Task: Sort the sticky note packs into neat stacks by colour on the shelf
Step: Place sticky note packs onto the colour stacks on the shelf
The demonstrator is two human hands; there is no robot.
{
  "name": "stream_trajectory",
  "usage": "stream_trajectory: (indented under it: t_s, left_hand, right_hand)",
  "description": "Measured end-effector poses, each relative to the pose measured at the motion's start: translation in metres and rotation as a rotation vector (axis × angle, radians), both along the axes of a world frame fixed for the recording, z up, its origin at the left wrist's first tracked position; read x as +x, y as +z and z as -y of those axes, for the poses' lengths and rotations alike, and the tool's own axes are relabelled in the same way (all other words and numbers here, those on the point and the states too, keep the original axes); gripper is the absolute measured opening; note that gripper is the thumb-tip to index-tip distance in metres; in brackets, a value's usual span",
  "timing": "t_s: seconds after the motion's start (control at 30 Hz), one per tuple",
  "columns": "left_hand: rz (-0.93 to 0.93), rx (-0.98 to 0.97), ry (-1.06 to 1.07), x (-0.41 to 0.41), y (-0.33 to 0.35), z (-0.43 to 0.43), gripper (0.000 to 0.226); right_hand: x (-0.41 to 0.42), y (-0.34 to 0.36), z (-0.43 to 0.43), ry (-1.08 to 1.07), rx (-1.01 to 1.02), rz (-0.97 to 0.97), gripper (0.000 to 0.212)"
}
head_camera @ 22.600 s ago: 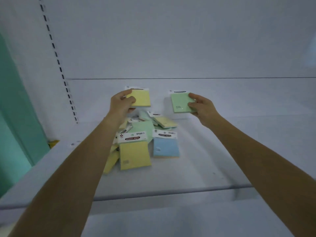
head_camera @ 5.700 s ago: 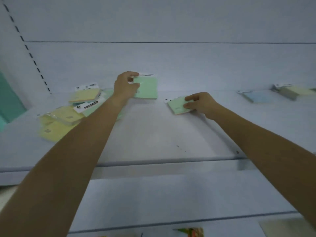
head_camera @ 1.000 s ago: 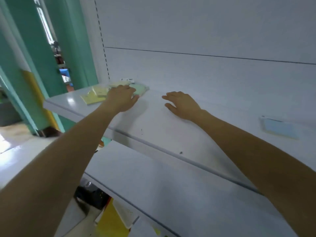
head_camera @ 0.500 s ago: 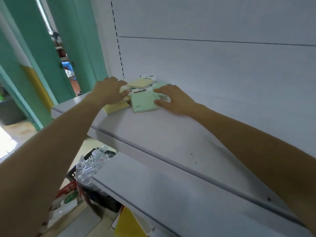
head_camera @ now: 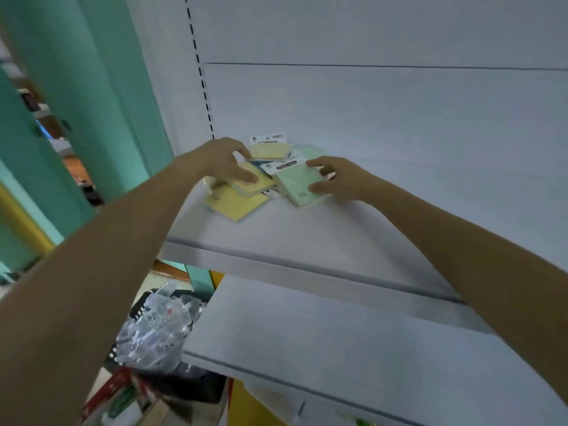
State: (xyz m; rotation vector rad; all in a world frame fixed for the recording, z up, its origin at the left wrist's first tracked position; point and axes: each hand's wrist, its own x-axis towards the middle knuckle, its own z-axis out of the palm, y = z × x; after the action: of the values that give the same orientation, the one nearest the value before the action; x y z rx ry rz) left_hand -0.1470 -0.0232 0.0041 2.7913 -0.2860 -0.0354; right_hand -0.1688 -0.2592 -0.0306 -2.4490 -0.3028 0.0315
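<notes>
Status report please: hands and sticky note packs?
Right hand grips green pack. Left hand rests on yellow pack. Pile unsorted, nothing in the way.

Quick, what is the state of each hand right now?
Left hand: fingers on a square yellow sticky note pack; grip cannot be told.
Right hand: holding the square green sticky note pack.

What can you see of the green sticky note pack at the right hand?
The green sticky note pack is a pale green, thick square pad with a white header card bearing a black label at its far end. It sits skewed on the white shelf, right of the jumbled yellow packs, its left edge seemingly overlapping them. The right hand grips it, thumb at the near corner, fingers curled over the far edge.
</notes>
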Motion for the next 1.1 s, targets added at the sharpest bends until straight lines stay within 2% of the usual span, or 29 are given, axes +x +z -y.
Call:
stream_trajectory:
  t_s: [0.27, 0.4, 0.53, 0.73, 0.93, 1.1]
  left_hand:
    - [0.018, -0.241, -0.158, -0.004, 0.005, -0.015, 0.057]
    - [0.067, -0.134, -0.156, -0.004, -0.012, -0.012, 0.058]
    - [0.101, 0.009, 0.023, -0.007, -0.018, -0.021, 0.073]
    - [0.086, -0.038, 0.093, -0.014, -0.023, -0.020, 0.073]
    - [0.143, -0.178, 0.039, -0.017, -0.031, -0.016, 0.049]
    - [0.251, -0.312, 0.011, -0.024, -0.027, -0.003, 0.045]
  right_hand:
    - [-0.006, 0.001, 0.001, -0.099, 0.053, -0.001, 0.054]
    - [-0.011, -0.003, 0.003, -0.141, 0.081, 0.001, 0.050]
    - [-0.012, -0.009, 0.002, -0.167, 0.117, 0.030, 0.046]
    - [-0.013, -0.011, -0.002, -0.200, 0.158, 0.065, 0.046]
    - [-0.016, -0.014, -0.004, -0.224, 0.176, 0.077, 0.046]
    - [-0.021, -0.006, 0.000, -0.189, 0.195, 0.036, 0.049]
